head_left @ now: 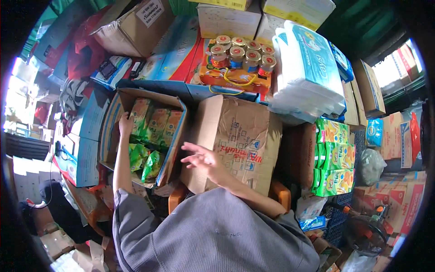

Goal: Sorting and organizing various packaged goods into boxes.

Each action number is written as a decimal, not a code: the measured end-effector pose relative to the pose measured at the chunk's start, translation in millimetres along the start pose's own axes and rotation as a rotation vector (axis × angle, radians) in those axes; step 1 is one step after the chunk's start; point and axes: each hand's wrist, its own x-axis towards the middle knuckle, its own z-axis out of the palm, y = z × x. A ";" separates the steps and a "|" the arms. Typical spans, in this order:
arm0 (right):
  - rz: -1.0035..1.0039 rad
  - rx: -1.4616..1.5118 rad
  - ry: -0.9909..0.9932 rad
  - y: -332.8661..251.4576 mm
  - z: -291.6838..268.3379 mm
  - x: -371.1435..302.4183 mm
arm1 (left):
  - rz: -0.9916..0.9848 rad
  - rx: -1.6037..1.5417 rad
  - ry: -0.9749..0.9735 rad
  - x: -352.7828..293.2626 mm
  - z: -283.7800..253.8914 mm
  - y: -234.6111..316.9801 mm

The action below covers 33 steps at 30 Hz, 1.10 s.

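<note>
An open cardboard carton [106,136] with blue outer sides stands at the left, holding several green-and-orange snack packets [158,124]. Some packets stand upright in its far part, while crumpled green packets [144,161] lie in the near part. Inside the carton's left wall, my left hand [126,122] is beside the upright packets; its fingers are too small and partly hidden to show a grip. Over the left side of a closed brown carton [247,140], my right hand [201,159] is held with fingers spread and nothing in it.
Farther back, capped jars [244,56] stand on an orange gift box [235,79]. White plastic-wrapped packs [308,68] are stacked to their right. Green snack packets [335,156] are piled at the right, near a fan [367,231]. Wooden chair arms [281,195] flank me.
</note>
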 end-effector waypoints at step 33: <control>0.533 0.241 0.145 73.1 49.1 150.0 | 0.119 0.052 -0.275 -66.3 -81.9 102.9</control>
